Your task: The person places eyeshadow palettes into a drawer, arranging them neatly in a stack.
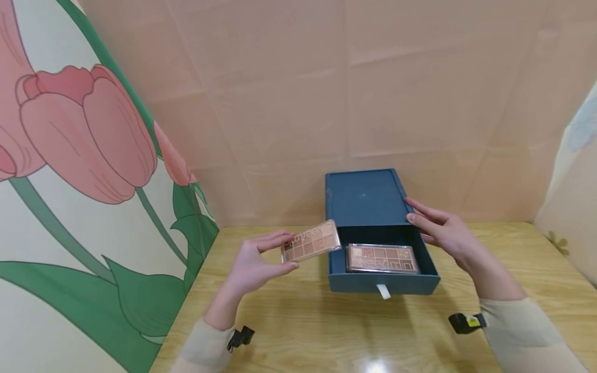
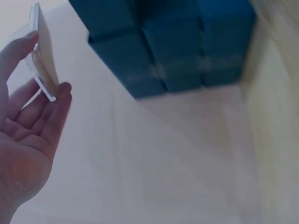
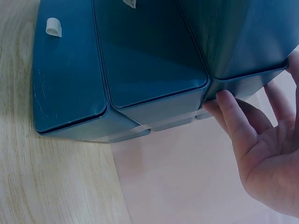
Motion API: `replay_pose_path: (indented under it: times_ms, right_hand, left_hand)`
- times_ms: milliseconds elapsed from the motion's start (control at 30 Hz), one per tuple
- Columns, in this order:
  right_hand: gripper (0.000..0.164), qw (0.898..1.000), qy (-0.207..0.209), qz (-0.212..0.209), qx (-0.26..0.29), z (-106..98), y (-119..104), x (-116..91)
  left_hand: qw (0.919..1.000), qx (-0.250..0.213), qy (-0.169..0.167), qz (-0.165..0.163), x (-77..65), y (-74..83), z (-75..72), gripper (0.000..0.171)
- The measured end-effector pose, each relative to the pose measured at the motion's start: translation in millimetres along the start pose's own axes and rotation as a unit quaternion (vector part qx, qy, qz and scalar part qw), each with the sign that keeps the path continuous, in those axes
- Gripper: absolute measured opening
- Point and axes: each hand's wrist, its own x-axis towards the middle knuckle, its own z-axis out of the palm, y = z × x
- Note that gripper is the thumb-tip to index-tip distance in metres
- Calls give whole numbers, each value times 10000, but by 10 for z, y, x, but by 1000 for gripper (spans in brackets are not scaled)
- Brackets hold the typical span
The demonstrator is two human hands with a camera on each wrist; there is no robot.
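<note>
My left hand (image 1: 254, 261) holds an eyeshadow palette (image 1: 311, 242) between thumb and fingers, tilted, just left of a dark blue drawer box (image 1: 366, 197). Seen from the left wrist, that palette (image 2: 44, 65) is nearly edge-on. The box's top drawer (image 1: 354, 284) is pulled out towards me, with a white tab on its front. A second eyeshadow palette (image 1: 382, 259) lies inside it, pans facing up. My right hand (image 1: 448, 233) rests with fairly straight fingers against the box's right side, near the top front corner. The right wrist view has the thumb at the box's edge.
Below the pulled-out drawer, two lower drawers (image 3: 145, 51) are closed, with white tabs in the right wrist view. The box stands on a wood-grain table (image 1: 298, 331) before a peach cloth backdrop (image 1: 280, 103). A tulip-printed panel (image 1: 88, 129) rises on the left.
</note>
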Motion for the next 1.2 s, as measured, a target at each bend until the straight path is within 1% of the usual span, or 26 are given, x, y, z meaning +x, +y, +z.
replay_pose_path:
  times_ms: [167,267,333,500,567,633,733,867,1033,1133,1200]
  right_hand:
    - [75,10000,3,7,17,-10,5,-1]
    - [75,10000,0,-8,26,-16,3,-7]
    - [74,10000,-7,-35,38,-20,2,-12]
    - [72,9999,-55,-80,105,-21,2,-24]
    - [72,9999,-66,-64,103,-20,4,-29]
    - [72,9999,-56,-39,88,-19,6,-33]
    - [73,10000,-43,-34,80,-19,9,-44]
    - [72,10000,-15,-43,54,-25,4,-52]
    - [74,10000,42,-25,-36,-22,-6,-39]
    - [76,10000,65,17,-58,-10,-6,-33]
    - [77,9999,70,46,-58,1,-4,-31]
  left_hand:
    - [9990,69,-185,390,204,265,218,55]
    - [9980,66,-414,471,327,391,372,54]
    - [9970,133,-599,465,394,461,474,53]
    - [9902,561,-1144,572,522,590,681,51]
    - [9859,798,-1319,649,561,625,748,51]
    - [9827,946,-1460,639,593,654,806,51]
    - [9797,1055,-1613,548,620,699,870,50]
    - [9774,1062,-1763,492,636,740,927,45]
    - [9755,1041,-1883,468,642,726,960,43]
    - [9763,988,-1853,523,618,705,957,46]
    - [9805,844,-1674,587,572,706,949,48]
